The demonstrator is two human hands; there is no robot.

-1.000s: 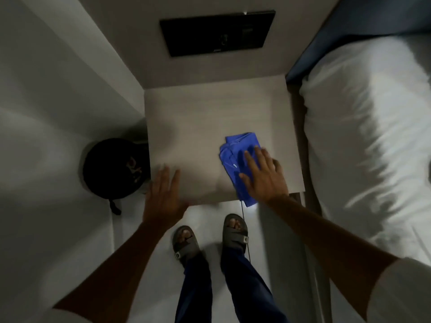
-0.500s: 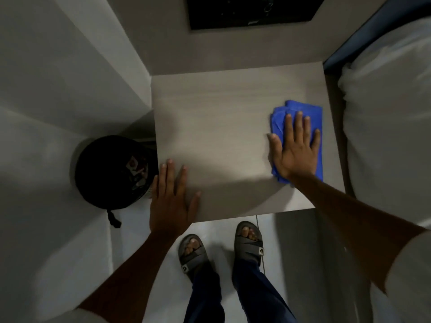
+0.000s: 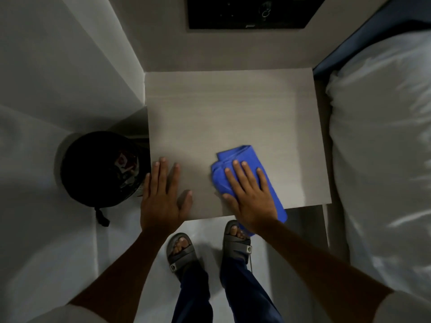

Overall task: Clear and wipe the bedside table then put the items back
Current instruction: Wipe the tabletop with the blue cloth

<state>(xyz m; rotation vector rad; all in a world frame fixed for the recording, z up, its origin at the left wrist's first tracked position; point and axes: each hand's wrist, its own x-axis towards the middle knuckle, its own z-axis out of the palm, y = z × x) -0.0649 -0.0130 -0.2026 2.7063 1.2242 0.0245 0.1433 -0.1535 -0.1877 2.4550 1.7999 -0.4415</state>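
The fingers (image 3: 242,173) of the right hand (image 3: 250,197) are spread wide and laid flat on top of a folded blue cloth (image 3: 235,157), pressing it against the counter (image 3: 228,108) rather than curling around it. The cloth shows beyond the fingertips toward the wall, to the left of the index finger, and along the outer side of the hand, where a strip of it runs back past the wrist and hangs over the counter's near edge. It lies in the near half of the counter top, a little right of the middle.

The left hand (image 3: 161,194) is also open and flat, palm down, fingers together and the thumb angled out, resting on the near left corner of the counter with its heel over the edge. It touches nothing but the surface and sits apart from the cloth.

Left of the counter, just beside it on the floor, stands a round black bin (image 3: 93,169) with scraps inside. A bed with white bedding (image 3: 377,136) runs along the right side. On the wall behind the counter is a dark panel (image 3: 247,12). Below the near edge, two feet in grey sandals (image 3: 236,243) stand on the pale floor.
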